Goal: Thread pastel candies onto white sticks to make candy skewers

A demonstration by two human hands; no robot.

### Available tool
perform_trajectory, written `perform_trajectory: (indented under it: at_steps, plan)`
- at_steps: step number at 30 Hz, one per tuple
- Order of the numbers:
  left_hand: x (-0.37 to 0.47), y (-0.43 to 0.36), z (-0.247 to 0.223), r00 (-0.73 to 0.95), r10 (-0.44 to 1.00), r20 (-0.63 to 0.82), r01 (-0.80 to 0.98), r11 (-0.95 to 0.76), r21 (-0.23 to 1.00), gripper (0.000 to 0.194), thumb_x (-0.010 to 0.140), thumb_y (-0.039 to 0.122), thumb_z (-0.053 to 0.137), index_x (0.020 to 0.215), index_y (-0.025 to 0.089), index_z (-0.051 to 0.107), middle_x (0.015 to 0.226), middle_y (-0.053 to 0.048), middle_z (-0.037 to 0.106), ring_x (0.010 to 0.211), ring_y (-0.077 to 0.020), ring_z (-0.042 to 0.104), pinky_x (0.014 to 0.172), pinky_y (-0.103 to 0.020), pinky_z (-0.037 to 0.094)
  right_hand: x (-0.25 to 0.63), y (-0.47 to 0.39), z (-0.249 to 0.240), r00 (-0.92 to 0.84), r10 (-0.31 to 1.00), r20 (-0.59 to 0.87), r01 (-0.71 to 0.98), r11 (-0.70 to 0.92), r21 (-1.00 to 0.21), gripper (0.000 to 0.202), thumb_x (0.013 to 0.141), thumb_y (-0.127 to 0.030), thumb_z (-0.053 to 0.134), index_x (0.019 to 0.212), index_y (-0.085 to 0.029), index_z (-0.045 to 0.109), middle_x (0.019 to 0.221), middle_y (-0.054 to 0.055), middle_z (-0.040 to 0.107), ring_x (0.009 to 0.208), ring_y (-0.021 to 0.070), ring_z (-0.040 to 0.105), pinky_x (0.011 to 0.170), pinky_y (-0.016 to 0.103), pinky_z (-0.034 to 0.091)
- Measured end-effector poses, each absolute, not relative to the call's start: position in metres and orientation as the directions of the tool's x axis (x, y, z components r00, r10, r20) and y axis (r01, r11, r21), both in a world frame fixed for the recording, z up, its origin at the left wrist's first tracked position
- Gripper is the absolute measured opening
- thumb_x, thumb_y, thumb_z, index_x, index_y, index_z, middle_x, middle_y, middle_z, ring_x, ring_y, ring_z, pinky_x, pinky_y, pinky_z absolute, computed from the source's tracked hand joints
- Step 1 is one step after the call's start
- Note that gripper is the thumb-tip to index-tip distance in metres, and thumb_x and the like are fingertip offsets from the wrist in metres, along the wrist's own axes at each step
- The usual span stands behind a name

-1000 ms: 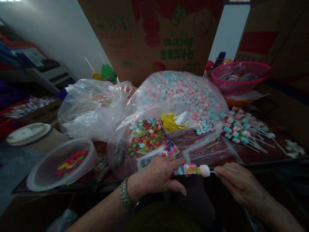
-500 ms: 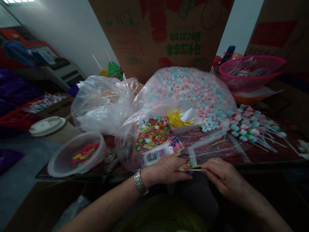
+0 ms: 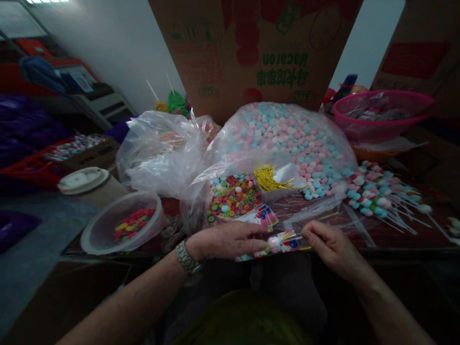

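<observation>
A candy skewer (image 3: 275, 244) in a clear printed wrapper lies level at the table's front edge, its stick end to the right. My left hand (image 3: 226, 240), with a metal watch at the wrist, is closed over the candy end; its palm hides part of the row. My right hand (image 3: 328, 247) pinches the white stick by the wrapper's mouth. A yellow twist tie (image 3: 304, 248) shows just below the right fingertips. Beyond my left hand are printed wrappers (image 3: 264, 215), a heap of ring candies (image 3: 233, 196) and a bunch of gold twist ties (image 3: 271, 178).
A large clear bag of pastel candies (image 3: 287, 129) fills the back, before a cardboard box (image 3: 230, 62). Finished-looking skewers (image 3: 377, 191) lie right, below a pink basket (image 3: 384, 108). A plastic bowl (image 3: 97, 235) with candies and a lidded cup (image 3: 97, 187) stand left.
My left hand has slid left along the skewer, so more of the wrapped candy shows between my hands. My right hand keeps its pinch at the stick. The view has shifted slightly.
</observation>
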State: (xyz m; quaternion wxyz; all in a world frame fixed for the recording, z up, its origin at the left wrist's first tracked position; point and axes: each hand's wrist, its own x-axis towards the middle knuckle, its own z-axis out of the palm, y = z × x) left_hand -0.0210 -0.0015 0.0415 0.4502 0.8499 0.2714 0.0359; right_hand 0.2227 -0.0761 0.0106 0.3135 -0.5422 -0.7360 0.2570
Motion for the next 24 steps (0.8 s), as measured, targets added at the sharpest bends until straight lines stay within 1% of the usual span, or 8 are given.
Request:
perform_trajectory:
  at_steps: [4, 8, 11, 13, 14, 16, 19, 24]
  plan:
    - [-0.014, -0.015, 0.029, 0.792, 0.401, -0.461, 0.486, 0.042, 0.873, 0.035, 0.089, 0.051, 0.04, 0.097, 0.019, 0.052, 0.081, -0.001, 0.062, 0.058, -0.0101, 0.055, 0.042, -0.016, 0.037, 0.214, -0.07, 0.021, -0.229, 0.945, 0.234, 0.657, 0.328, -0.679, 0.026, 0.092, -0.028, 0.042, 0.07, -0.018, 0.052, 0.059, -0.002, 0.052, 0.055, 0.0115, 0.048, 0.052, 0.022, 0.035]
    - [0.0, -0.029, 0.02, 0.725, 0.461, -0.512, 0.42, 0.293, 0.859, 0.03, 0.087, 0.048, 0.043, 0.086, 0.018, 0.047, 0.068, 0.003, 0.055, 0.046, -0.0052, 0.045, 0.037, -0.013, 0.032, 0.207, -0.064, 0.022, -0.289, 0.929, 0.231, 0.63, 0.367, -0.684, 0.026, 0.091, -0.027, 0.043, 0.069, -0.018, 0.053, 0.062, -0.001, 0.055, 0.059, 0.0123, 0.051, 0.055, 0.023, 0.036]
    - [0.005, -0.032, 0.017, 0.663, 0.555, -0.502, 0.346, 0.367, 0.863, 0.029, 0.087, 0.046, 0.043, 0.083, 0.018, 0.046, 0.066, 0.004, 0.053, 0.044, -0.0044, 0.044, 0.038, -0.013, 0.032, 0.204, -0.065, 0.008, -0.098, 0.974, 0.206, 0.502, 0.227, -0.835, 0.019, 0.09, -0.034, 0.046, 0.09, -0.018, 0.057, 0.08, 0.003, 0.06, 0.07, 0.014, 0.055, 0.062, 0.024, 0.042]
    - [0.007, -0.034, 0.014, 0.636, 0.608, -0.476, 0.314, 0.359, 0.879, 0.028, 0.087, 0.046, 0.043, 0.082, 0.018, 0.046, 0.069, 0.003, 0.054, 0.045, -0.0045, 0.044, 0.037, -0.013, 0.03, 0.196, -0.07, -0.005, -0.05, 0.994, 0.098, 0.307, 0.109, -0.946, 0.029, 0.087, -0.04, 0.05, 0.106, -0.019, 0.053, 0.087, 0.004, 0.061, 0.074, 0.0148, 0.058, 0.063, 0.025, 0.044]
    - [0.007, -0.035, 0.012, 0.625, 0.639, -0.448, 0.307, 0.327, 0.894, 0.028, 0.087, 0.044, 0.043, 0.082, 0.017, 0.047, 0.068, 0.003, 0.053, 0.046, -0.0046, 0.044, 0.037, -0.013, 0.03, 0.19, -0.073, -0.011, -0.092, 0.995, 0.039, 0.218, 0.059, -0.974, 0.031, 0.086, -0.042, 0.052, 0.106, -0.018, 0.053, 0.085, 0.003, 0.061, 0.073, 0.015, 0.058, 0.063, 0.025, 0.045]
    - [0.006, -0.037, 0.009, 0.615, 0.701, -0.361, 0.303, 0.212, 0.929, 0.024, 0.087, 0.04, 0.045, 0.079, 0.017, 0.048, 0.065, 0.004, 0.049, 0.048, -0.0045, 0.043, 0.04, -0.013, 0.033, 0.177, -0.079, -0.021, -0.173, 0.984, -0.04, 0.132, -0.018, -0.991, 0.027, 0.086, -0.043, 0.052, 0.092, -0.017, 0.057, 0.072, 0.0, 0.059, 0.065, 0.0141, 0.057, 0.059, 0.024, 0.044]
    - [0.001, -0.038, 0.005, 0.638, 0.692, -0.339, 0.331, 0.152, 0.931, 0.019, 0.087, 0.035, 0.045, 0.08, 0.017, 0.047, 0.064, 0.005, 0.046, 0.047, -0.0043, 0.042, 0.041, -0.014, 0.035, 0.161, -0.084, -0.026, -0.124, 0.991, -0.053, 0.194, -0.028, -0.981, 0.027, 0.088, -0.039, 0.049, 0.073, -0.018, 0.055, 0.06, -0.002, 0.055, 0.057, 0.0119, 0.052, 0.054, 0.023, 0.04]
    - [-0.006, -0.036, 0.004, 0.767, 0.448, -0.46, 0.324, 0.348, 0.88, 0.014, 0.083, 0.031, 0.049, 0.084, 0.018, 0.047, 0.057, 0.006, 0.048, 0.04, -0.0054, 0.041, 0.038, -0.015, 0.036, 0.151, -0.085, -0.022, -0.055, 0.995, 0.086, 0.4, 0.101, -0.911, 0.02, 0.089, -0.028, 0.044, 0.077, -0.018, 0.055, 0.062, -0.001, 0.058, 0.056, 0.0122, 0.053, 0.052, 0.022, 0.039]
